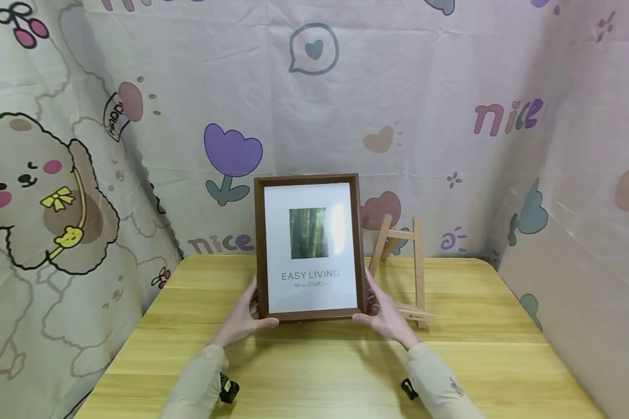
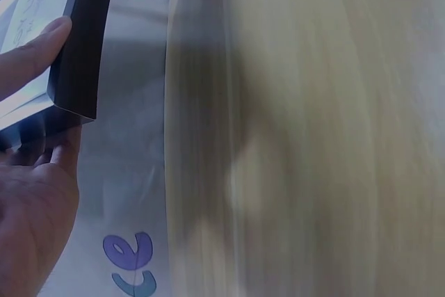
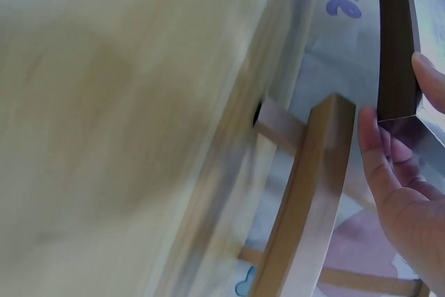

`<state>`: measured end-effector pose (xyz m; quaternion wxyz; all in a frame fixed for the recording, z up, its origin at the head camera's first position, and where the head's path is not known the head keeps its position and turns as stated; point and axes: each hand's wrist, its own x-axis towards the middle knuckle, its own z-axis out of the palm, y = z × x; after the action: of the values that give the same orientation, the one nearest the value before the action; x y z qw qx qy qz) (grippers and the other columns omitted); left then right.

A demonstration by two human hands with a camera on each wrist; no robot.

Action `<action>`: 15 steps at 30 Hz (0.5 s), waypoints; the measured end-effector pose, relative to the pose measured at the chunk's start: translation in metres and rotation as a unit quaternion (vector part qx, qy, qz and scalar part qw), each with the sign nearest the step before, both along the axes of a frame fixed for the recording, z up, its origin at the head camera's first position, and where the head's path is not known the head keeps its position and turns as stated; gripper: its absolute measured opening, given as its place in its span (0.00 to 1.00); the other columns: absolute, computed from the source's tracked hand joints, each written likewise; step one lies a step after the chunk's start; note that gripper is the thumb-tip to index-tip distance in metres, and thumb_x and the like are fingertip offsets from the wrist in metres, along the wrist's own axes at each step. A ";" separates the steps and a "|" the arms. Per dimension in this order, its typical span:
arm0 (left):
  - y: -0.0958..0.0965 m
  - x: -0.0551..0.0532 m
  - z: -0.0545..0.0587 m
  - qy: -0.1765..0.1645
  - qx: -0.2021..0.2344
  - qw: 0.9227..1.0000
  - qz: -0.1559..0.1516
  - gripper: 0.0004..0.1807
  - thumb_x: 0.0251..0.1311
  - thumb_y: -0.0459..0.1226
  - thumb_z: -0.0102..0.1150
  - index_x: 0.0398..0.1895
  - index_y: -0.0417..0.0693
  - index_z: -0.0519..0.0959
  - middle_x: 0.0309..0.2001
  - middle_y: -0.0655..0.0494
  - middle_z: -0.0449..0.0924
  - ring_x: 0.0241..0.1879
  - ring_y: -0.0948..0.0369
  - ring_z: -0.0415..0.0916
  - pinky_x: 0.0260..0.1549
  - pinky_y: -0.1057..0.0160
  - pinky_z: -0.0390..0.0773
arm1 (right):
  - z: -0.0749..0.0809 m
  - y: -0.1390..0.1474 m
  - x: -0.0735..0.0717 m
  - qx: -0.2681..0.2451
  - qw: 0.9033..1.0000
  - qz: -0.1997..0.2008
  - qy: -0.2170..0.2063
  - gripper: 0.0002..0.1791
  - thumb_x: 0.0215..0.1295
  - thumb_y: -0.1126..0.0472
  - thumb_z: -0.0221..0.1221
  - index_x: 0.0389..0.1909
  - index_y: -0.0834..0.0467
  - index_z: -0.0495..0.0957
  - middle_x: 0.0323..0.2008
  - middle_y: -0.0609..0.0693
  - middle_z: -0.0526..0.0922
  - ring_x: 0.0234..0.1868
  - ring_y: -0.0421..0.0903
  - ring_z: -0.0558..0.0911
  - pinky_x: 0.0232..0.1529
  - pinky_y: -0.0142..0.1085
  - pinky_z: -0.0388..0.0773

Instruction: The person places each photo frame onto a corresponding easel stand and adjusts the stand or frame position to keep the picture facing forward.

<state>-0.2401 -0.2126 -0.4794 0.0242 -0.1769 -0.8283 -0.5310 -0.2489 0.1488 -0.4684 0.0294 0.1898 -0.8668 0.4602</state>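
A brown picture frame [image 1: 260, 244] stands nearly upright between both hands, its white insert reading "EASY LIVING" around a small green bamboo picture. My left hand [image 1: 244, 314] grips its lower left corner, thumb over the front of the bottom edge and fingers behind. At the lower right corner my right hand [image 1: 384, 317] holds it the same way. Both wrist views show the frame's dark corner [image 2: 76, 81] pinched between thumb and fingers. Just right of the frame is a small wooden easel [image 1: 419, 267], partly hidden by the frame and right hand; in the right wrist view its wooden bar [image 3: 306, 193] runs beside the fingers.
The wood-grain table [image 1: 314, 372] spreads under the hands. Behind it and at both sides hangs a printed cloth [image 1: 314, 116] with hearts, flowers and a bear. A dark wrist device [image 1: 229, 388] sits at the left cuff, another [image 1: 409, 389] at the right cuff.
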 end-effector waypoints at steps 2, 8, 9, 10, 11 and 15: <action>0.004 -0.001 0.002 -0.011 0.005 1.000 0.000 0.69 0.50 0.36 0.77 0.82 0.45 0.31 0.81 0.35 0.32 0.75 0.32 0.51 0.69 0.38 0.64 | 0.001 0.005 0.000 0.000 1.000 -0.002 0.007 0.64 0.54 0.62 0.74 0.82 0.46 0.39 0.74 0.67 0.64 0.63 0.65 0.76 0.65 0.58 0.76; 0.017 -0.006 0.005 -0.023 0.009 1.000 -0.004 0.70 0.49 0.38 0.78 0.82 0.48 0.31 0.82 0.38 0.32 0.76 0.33 0.52 0.70 0.40 0.65 | 0.004 0.018 0.001 -0.008 1.000 0.003 0.024 0.64 0.53 0.63 0.74 0.82 0.47 0.40 0.47 0.62 0.80 0.45 0.49 0.80 0.49 0.38 0.87; 0.019 -0.007 0.006 -0.021 0.013 1.000 -0.008 0.70 0.50 0.37 0.78 0.82 0.48 0.31 0.82 0.38 0.33 0.75 0.33 0.54 0.70 0.40 0.65 | 0.005 0.020 0.001 -0.009 1.000 0.004 0.026 0.64 0.53 0.63 0.74 0.82 0.47 0.40 0.46 0.62 0.80 0.45 0.48 0.80 0.48 0.38 0.87; 0.021 -0.008 0.007 -0.018 0.015 1.000 -0.012 0.70 0.50 0.37 0.78 0.82 0.49 0.31 0.82 0.38 0.33 0.75 0.33 0.55 0.70 0.40 0.66 | 0.005 0.022 0.001 -0.010 1.000 0.000 0.029 0.64 0.53 0.63 0.74 0.82 0.46 0.40 0.48 0.63 0.80 0.44 0.48 0.80 0.48 0.37 0.86; 0.022 -0.008 0.007 -0.014 0.014 1.000 -0.014 0.70 0.50 0.38 0.78 0.82 0.49 0.31 0.82 0.38 0.34 0.74 0.33 0.56 0.69 0.40 0.67 | 0.005 0.024 0.002 -0.010 0.999 -0.002 0.031 0.64 0.52 0.63 0.75 0.82 0.46 0.41 0.49 0.63 0.80 0.44 0.47 0.80 0.48 0.37 0.87; 0.030 -0.011 0.007 -0.005 0.014 1.000 -0.020 0.68 0.51 0.38 0.77 0.82 0.48 0.32 0.82 0.37 0.35 0.74 0.33 0.56 0.69 0.39 0.67 | 0.006 0.031 0.002 -0.016 0.999 -0.003 0.038 0.65 0.52 0.65 0.74 0.82 0.48 0.40 0.53 0.66 0.79 0.43 0.47 0.80 0.48 0.38 0.87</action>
<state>-0.2506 -0.1824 -0.4725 0.0122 -0.1902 -0.8171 -0.5441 -0.2468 0.1802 -0.4629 0.0664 0.2042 -0.8581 0.4664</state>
